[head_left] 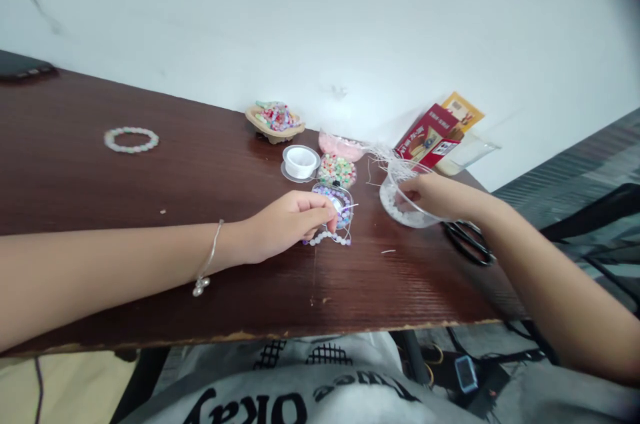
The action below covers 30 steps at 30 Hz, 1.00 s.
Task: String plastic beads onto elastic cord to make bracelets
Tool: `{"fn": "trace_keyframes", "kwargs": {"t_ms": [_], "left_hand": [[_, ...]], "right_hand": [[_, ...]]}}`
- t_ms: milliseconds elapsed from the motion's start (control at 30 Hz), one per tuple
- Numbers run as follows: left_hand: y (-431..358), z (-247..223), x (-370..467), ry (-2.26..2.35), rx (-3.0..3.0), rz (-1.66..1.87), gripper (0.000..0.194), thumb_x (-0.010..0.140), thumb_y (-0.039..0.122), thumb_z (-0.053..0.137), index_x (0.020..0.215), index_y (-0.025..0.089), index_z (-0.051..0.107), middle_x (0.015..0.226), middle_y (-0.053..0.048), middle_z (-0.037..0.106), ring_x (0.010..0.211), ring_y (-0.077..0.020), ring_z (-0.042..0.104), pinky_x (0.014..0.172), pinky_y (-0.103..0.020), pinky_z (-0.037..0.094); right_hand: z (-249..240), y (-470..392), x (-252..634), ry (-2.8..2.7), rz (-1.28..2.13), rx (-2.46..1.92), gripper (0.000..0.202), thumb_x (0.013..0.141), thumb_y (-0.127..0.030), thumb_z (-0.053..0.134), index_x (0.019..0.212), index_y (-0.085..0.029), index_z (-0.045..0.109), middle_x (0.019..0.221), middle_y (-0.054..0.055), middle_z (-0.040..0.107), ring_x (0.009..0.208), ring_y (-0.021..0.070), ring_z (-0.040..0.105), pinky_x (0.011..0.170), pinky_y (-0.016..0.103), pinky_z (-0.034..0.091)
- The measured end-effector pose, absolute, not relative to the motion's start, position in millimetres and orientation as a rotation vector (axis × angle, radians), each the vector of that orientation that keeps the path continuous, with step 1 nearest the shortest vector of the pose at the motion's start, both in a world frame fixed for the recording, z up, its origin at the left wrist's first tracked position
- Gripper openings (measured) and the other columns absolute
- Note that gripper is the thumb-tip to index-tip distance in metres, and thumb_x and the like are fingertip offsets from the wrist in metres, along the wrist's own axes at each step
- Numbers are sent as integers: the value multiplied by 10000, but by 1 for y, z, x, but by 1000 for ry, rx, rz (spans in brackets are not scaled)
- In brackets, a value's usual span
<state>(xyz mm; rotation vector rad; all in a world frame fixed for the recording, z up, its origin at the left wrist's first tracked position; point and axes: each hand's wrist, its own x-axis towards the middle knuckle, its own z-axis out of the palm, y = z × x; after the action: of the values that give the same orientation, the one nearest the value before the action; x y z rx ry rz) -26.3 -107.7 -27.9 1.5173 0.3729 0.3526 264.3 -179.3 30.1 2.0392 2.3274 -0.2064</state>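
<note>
My left hand (295,223) is closed in a pinch on a thin beading string (350,207), whose pale end sticks out past the fingertips. A short strand of white and purple beads (330,237) hangs in a curve just below those fingers. Behind them sits a small clear box of purple beads (345,201), partly covered by the hand. My right hand (425,194) reaches into a tilted clear plastic tub with white beads (395,207) at its bottom. Its fingers are bent together among the beads; what they hold cannot be made out.
A white string spool (301,163), multicoloured beads (337,171), pink beads (341,145) and a bead-filled dish (275,123) stand behind. A finished bracelet (131,140) lies left. Right are a red box (430,136) and black-handled scissors (470,244). The table's worn edge (240,336) is near me.
</note>
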Motion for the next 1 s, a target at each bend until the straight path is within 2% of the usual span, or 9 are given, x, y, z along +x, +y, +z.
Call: {"fn": "trace_keyframes", "kwargs": {"t_ms": [100, 200, 300, 400, 567, 667, 867, 1000], "left_hand": [[-108, -28, -27, 368, 1536, 366, 264, 866, 337, 500, 685, 152, 552, 501, 61, 365, 491, -75, 303, 504, -218, 251], [-109, -27, -27, 369, 1541, 375, 258, 872, 332, 495, 701, 151, 560, 496, 66, 356, 482, -70, 298, 494, -212, 252], [-111, -25, -27, 371, 1555, 395, 245, 877, 355, 494, 766, 157, 585, 480, 81, 321, 457, -67, 273, 477, -206, 259], [-112, -22, -28, 373, 1593, 409, 251, 876, 376, 500, 824, 159, 614, 472, 87, 314, 447, -65, 267, 473, -202, 273], [-111, -21, -30, 338, 1662, 400, 248, 872, 358, 508, 835, 152, 641, 572, 49, 466, 495, -63, 346, 490, -198, 295], [-110, -22, -30, 327, 1690, 386, 278, 867, 387, 508, 825, 146, 639, 626, 34, 501, 528, -68, 377, 495, -198, 297], [-109, -24, -29, 296, 1713, 401, 252, 871, 340, 501, 812, 143, 646, 612, 39, 494, 523, -64, 370, 496, -194, 296], [-109, -22, -29, 286, 1759, 405, 231, 867, 296, 493, 797, 142, 652, 602, 35, 492, 536, -70, 371, 503, -193, 291]], "right_hand": [[30, -177, 266, 2269, -263, 2097, 125, 723, -132, 588, 644, -197, 660, 575, -7, 639, 488, 88, 533, 451, 209, 364], [42, -183, 258, 2248, -82, 2292, 48, 744, -221, 646, 748, -187, 679, 637, 16, 657, 543, 128, 568, 509, 247, 397], [51, -198, 231, 2377, 80, 2537, 172, 783, -359, 655, 732, -195, 644, 617, 10, 619, 535, 133, 529, 507, 266, 383], [47, -210, 193, 2708, -408, 2539, 192, 800, -394, 645, 804, -203, 622, 707, 14, 624, 597, 134, 543, 510, 252, 414], [23, -206, 158, 2936, -1097, 2370, 128, 812, -276, 652, 914, -199, 658, 880, 32, 690, 781, 146, 634, 703, 271, 526], [13, -200, 157, 2883, -1296, 2446, 156, 785, -279, 686, 916, -195, 670, 877, 33, 703, 778, 152, 653, 724, 289, 544], [13, -202, 157, 2940, -1154, 2443, 96, 757, -242, 716, 839, -210, 676, 837, 16, 694, 778, 143, 631, 716, 272, 525], [13, -203, 155, 2936, -1018, 2448, 103, 763, -274, 712, 832, -213, 665, 832, 27, 669, 780, 157, 606, 696, 282, 509]]}}
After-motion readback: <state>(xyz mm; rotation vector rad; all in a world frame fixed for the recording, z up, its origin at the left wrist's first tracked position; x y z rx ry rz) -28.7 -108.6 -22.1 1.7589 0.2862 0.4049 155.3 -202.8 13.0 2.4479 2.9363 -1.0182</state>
